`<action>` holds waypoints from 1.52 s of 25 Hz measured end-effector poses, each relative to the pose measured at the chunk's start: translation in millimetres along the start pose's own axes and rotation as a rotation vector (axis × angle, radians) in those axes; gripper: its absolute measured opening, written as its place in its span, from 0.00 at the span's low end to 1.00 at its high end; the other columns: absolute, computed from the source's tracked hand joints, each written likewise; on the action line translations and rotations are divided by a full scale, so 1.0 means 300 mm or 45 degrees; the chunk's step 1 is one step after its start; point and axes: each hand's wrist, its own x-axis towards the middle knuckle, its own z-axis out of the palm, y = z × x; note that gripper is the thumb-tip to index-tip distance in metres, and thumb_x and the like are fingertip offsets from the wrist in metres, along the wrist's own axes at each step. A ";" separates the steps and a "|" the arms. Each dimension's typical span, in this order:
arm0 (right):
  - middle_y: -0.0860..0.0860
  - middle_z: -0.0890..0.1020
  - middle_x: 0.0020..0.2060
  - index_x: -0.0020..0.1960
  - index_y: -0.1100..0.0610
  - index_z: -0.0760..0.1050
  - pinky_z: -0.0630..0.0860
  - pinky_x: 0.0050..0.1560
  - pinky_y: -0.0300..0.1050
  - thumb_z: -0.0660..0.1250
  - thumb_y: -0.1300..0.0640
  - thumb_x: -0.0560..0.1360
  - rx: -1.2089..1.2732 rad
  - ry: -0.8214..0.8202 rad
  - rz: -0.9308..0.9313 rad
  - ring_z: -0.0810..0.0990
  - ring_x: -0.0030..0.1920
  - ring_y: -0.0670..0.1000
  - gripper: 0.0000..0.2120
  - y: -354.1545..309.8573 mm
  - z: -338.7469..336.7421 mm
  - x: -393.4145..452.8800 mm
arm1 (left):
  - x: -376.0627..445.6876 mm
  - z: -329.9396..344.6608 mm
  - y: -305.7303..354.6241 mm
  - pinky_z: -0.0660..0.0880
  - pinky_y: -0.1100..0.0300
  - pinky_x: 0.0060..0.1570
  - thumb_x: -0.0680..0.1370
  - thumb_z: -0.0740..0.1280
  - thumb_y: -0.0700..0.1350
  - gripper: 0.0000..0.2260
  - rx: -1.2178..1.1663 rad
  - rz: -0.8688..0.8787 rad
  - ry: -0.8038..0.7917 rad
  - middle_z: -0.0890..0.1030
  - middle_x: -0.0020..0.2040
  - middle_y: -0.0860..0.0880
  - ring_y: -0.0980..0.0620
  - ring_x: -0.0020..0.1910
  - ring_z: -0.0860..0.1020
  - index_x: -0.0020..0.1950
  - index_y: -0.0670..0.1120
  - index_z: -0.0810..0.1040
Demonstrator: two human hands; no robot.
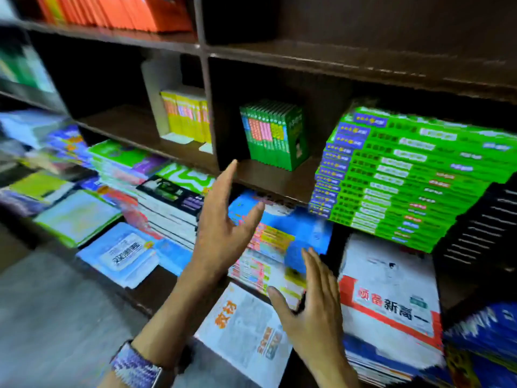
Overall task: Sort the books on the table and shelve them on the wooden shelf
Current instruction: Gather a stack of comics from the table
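A dark wooden shelf (268, 180) fills the view. A row of green books (275, 134) stands in its middle compartment, and yellow books (186, 116) stand in the compartment to the left. Below the shelf board, a stack of blue-covered books (296, 233) lies on the table. My left hand (223, 225) is raised with straight fingers in front of the shelf edge and holds nothing. My right hand (310, 306) is flat and upright beside the blue stack's right side, empty. The picture is motion-blurred.
A tall pile of green books (414, 175) lies flat at the right, with a black slotted rack (481, 228) beside it. A white-and-red stack (391, 303) sits lower right. Several stacks cover the table at left (167, 203). Orange books (117, 9) fill the top shelf.
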 end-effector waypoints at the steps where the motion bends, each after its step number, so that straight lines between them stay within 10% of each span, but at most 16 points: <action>1: 0.54 0.72 0.74 0.76 0.58 0.65 0.67 0.70 0.53 0.67 0.37 0.73 0.007 -0.080 0.000 0.72 0.72 0.57 0.39 -0.037 0.057 -0.031 | -0.038 -0.071 -0.064 0.61 0.69 0.71 0.75 0.71 0.48 0.34 0.057 -0.062 0.028 0.66 0.74 0.53 0.60 0.73 0.65 0.78 0.42 0.63; 10: 0.53 0.67 0.77 0.78 0.54 0.63 0.68 0.72 0.55 0.70 0.34 0.67 -0.052 -0.749 -0.026 0.69 0.75 0.59 0.46 -0.470 0.640 -0.293 | -0.326 -0.801 -0.586 0.65 0.50 0.71 0.74 0.71 0.51 0.36 0.337 -0.554 0.258 0.71 0.74 0.44 0.47 0.72 0.69 0.78 0.43 0.63; 15: 0.58 0.78 0.69 0.71 0.61 0.75 0.80 0.57 0.58 0.79 0.36 0.60 -0.195 -0.915 -0.313 0.81 0.64 0.63 0.47 -0.807 0.930 -0.411 | -0.464 -1.223 -0.788 0.64 0.44 0.73 0.72 0.68 0.58 0.40 0.610 -0.730 0.273 0.68 0.75 0.39 0.41 0.75 0.66 0.79 0.40 0.61; 19: 0.57 0.73 0.73 0.75 0.59 0.69 0.74 0.66 0.57 0.77 0.33 0.63 -0.179 -1.068 -0.554 0.75 0.70 0.63 0.50 -1.022 1.109 -0.502 | -0.649 -1.491 -0.890 0.64 0.41 0.72 0.71 0.67 0.61 0.41 0.859 -0.915 0.384 0.65 0.77 0.37 0.39 0.76 0.64 0.79 0.44 0.60; 23: 0.48 0.46 0.82 0.81 0.46 0.41 0.51 0.79 0.54 0.57 0.24 0.71 -0.145 -1.356 -0.786 0.47 0.82 0.55 0.50 -1.150 1.263 -0.570 | -0.854 -1.656 -0.935 0.62 0.34 0.71 0.71 0.64 0.66 0.43 1.114 -1.200 0.445 0.61 0.80 0.40 0.39 0.77 0.61 0.81 0.50 0.55; 29: 0.45 0.36 0.80 0.75 0.42 0.24 0.44 0.80 0.53 0.50 0.20 0.70 -0.056 -1.554 -1.108 0.39 0.82 0.53 0.50 -1.325 1.455 -0.651 | -1.074 -1.815 -0.921 0.58 0.34 0.72 0.69 0.62 0.71 0.48 1.259 -1.575 0.553 0.54 0.82 0.44 0.41 0.80 0.56 0.82 0.53 0.47; 38: 0.45 0.40 0.82 0.80 0.41 0.31 0.41 0.79 0.53 0.47 0.20 0.69 0.145 -1.853 -1.521 0.39 0.82 0.54 0.49 -1.548 1.670 -0.734 | -1.306 -1.862 -0.824 0.46 0.39 0.76 0.75 0.65 0.66 0.45 1.198 -2.032 1.056 0.46 0.83 0.49 0.47 0.81 0.46 0.81 0.57 0.40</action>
